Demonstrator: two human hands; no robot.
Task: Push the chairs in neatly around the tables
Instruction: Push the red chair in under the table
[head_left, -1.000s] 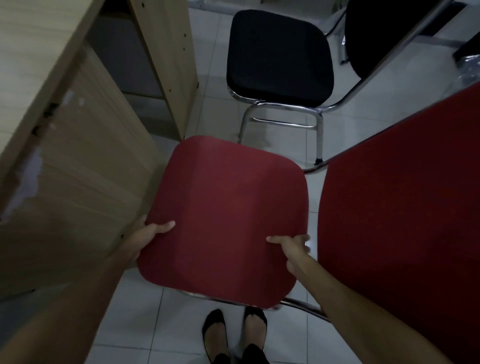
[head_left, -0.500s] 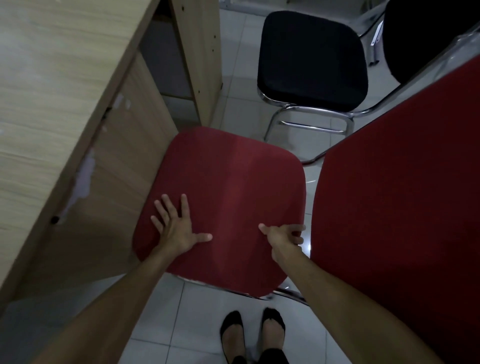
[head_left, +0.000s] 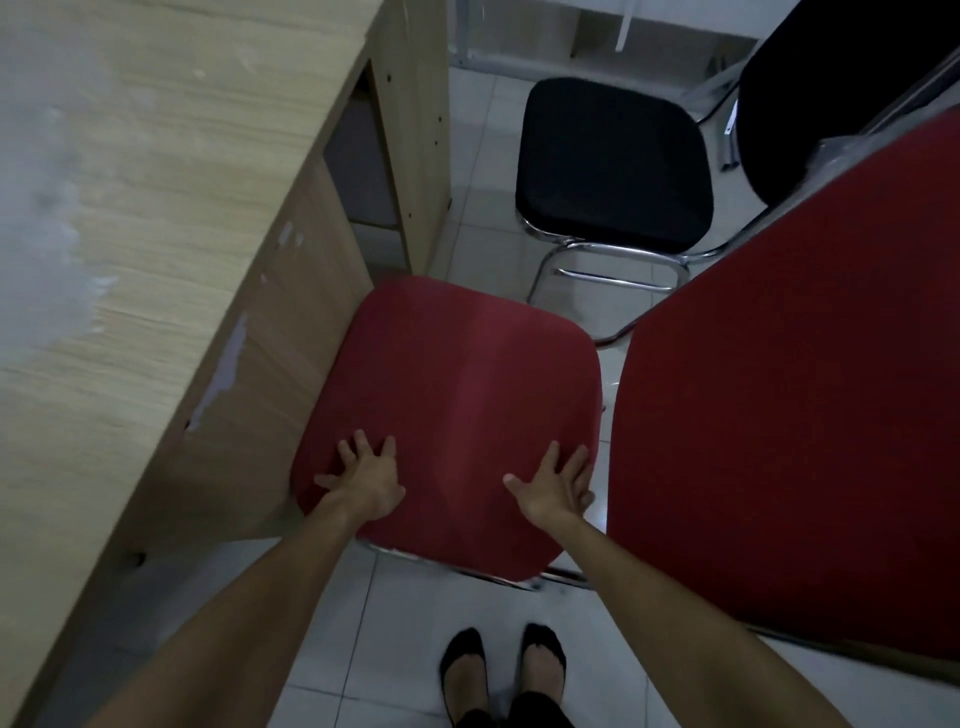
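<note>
A red padded chair seat (head_left: 462, 384) on a chrome frame stands directly below me, its left edge close against the side panel of a light wooden desk (head_left: 156, 218). My left hand (head_left: 366, 480) lies flat on the seat's near left part, fingers spread. My right hand (head_left: 556, 486) rests flat on the near right part, fingers apart, reaching the seat's right edge. Neither hand grips anything. The large red backrest (head_left: 789, 426) rises at the right.
A black chair (head_left: 613, 161) with chrome legs stands on the white tiled floor beyond the red seat, with another black chair back (head_left: 841, 78) at the top right. My feet in black shoes (head_left: 501, 670) are just behind the red seat.
My left hand went from gripping the seat's left edge to lying flat on top. My right hand let go of the right edge and now lies open. The seat has moved closer to the desk.
</note>
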